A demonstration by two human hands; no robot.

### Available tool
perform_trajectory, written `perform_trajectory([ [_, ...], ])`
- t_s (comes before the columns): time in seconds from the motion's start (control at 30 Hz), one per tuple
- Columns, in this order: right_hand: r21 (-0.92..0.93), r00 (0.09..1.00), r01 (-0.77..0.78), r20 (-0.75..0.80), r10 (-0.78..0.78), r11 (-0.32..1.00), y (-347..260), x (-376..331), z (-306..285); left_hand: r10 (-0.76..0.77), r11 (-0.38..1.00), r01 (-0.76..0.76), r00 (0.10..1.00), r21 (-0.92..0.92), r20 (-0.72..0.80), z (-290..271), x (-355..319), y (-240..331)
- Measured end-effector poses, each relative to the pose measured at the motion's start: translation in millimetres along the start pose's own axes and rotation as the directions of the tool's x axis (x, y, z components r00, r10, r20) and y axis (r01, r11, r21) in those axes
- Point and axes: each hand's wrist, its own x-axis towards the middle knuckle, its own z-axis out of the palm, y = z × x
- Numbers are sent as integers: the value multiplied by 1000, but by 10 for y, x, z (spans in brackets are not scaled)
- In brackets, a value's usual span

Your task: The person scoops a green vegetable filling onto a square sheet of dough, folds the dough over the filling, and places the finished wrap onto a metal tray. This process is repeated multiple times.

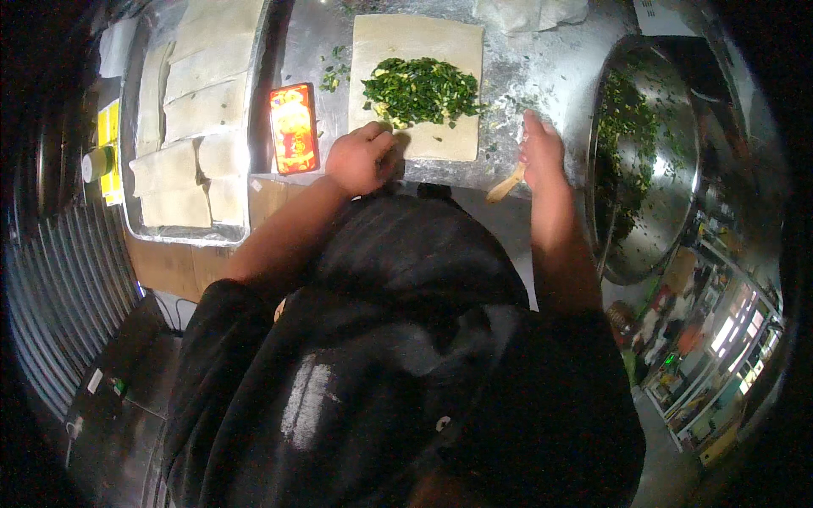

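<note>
A pale rectangular sheet of dough [415,42] lies flat on the floured metal worktop. Chopped green leaves with yellow bits, a filling [421,91], are heaped across its middle. My left hand [362,159] is at the sheet's near left corner, its fingers curled inward; whether they pinch the dough edge is hidden. To the right of the sheet, my right hand [544,154] is closed round a wooden tool [506,184]. Its light wooden end sticks out below the hand toward me; the tool's other end cannot be made out.
A large metal bowl [669,216] with more chopped greens stands at the right. At the left, a metal tray [248,190] holds several folded dough pieces [172,203]. A red-and-yellow phone-shaped object [293,129] lies between tray and sheet. White cloth or dough [532,12] sits at the back.
</note>
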Motion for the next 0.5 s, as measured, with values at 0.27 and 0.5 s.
perform_trajectory([
  [0.27,115,998,-25,-47,30,993,183,109,-187,-29,999,30,1000,-43,4,13,43,-30],
  [0.5,108,997,81,-18,-79,991,247,154,-199,-50,999,50,999,-5,23,62,71,-46],
])
